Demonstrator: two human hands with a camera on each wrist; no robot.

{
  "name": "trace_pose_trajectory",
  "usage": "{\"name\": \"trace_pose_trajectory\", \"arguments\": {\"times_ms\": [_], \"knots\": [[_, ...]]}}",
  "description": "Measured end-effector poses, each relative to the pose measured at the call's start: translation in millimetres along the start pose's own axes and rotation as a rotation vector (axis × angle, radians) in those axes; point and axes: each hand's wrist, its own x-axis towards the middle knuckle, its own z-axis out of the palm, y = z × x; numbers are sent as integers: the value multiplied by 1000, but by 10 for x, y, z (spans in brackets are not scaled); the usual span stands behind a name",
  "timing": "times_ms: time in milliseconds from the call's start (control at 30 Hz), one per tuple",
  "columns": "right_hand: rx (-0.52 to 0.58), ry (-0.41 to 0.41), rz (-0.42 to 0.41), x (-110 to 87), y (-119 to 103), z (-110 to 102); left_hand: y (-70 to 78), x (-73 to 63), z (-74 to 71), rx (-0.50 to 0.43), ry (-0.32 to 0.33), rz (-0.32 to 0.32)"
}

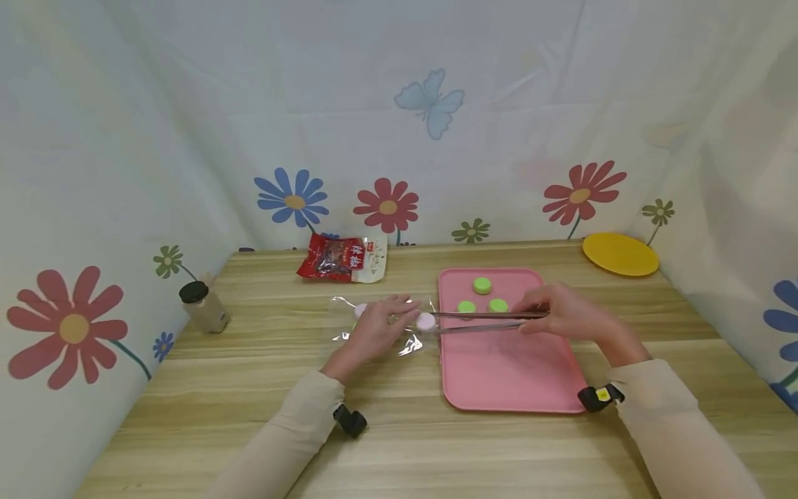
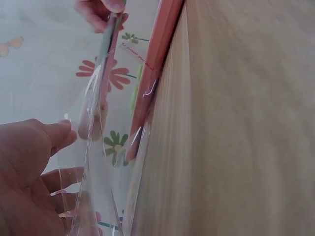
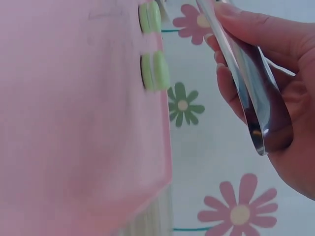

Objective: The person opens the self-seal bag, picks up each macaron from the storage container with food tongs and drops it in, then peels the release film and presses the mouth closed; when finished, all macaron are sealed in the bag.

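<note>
My right hand (image 1: 570, 315) grips metal tongs (image 3: 266, 105), which reach leftward over the pink tray (image 1: 511, 378). At their tips is a pale lilac macaron (image 1: 426, 321), seen through a clear plastic bag (image 1: 411, 344) left of the tray. My left hand (image 1: 377, 326) lies over the bag, and the left wrist view shows thumb and forefinger (image 2: 59, 132) pinching its film, the other fingers behind it. Inside the bag a second lilac macaron (image 1: 360, 310) is partly hidden by this hand. Three green macarons (image 1: 482, 285) sit on the tray's far half.
A red and white food packet (image 1: 339, 258) lies at the back of the wooden table (image 1: 399, 450). A jar with a black lid (image 1: 206, 308) stands at the left edge. At the back right is a yellow plate (image 1: 620, 254). Flower-printed white cloth (image 1: 436, 41) encloses the table's back and sides.
</note>
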Motion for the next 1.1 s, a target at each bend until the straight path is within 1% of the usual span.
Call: {"name": "trace_pose_trajectory", "arguments": {"times_ms": [133, 333, 500, 600, 767, 900, 1100], "knots": [[15, -25, 11, 140, -71, 54, -2, -2, 1, 0, -9, -7], [2, -21, -23, 323, -171, 133, 1, 12, -5, -18, -32, -41], [-16, -24, -13, 436, -246, 216, -12, 19, -6, -17, -31, -35], [-34, -41, -18, 477, -280, 275, -9, 6, -25, -5, -62, -46], [-18, -86, 1, 516, -308, 350, -6, 7, -82, -2, -116, -103], [-8, -113, 4, 534, -323, 391, -5, 24, -125, -2, -124, -105], [2, -148, -1, 555, -364, 448, -20, 26, -163, -30, -133, -82]]}}
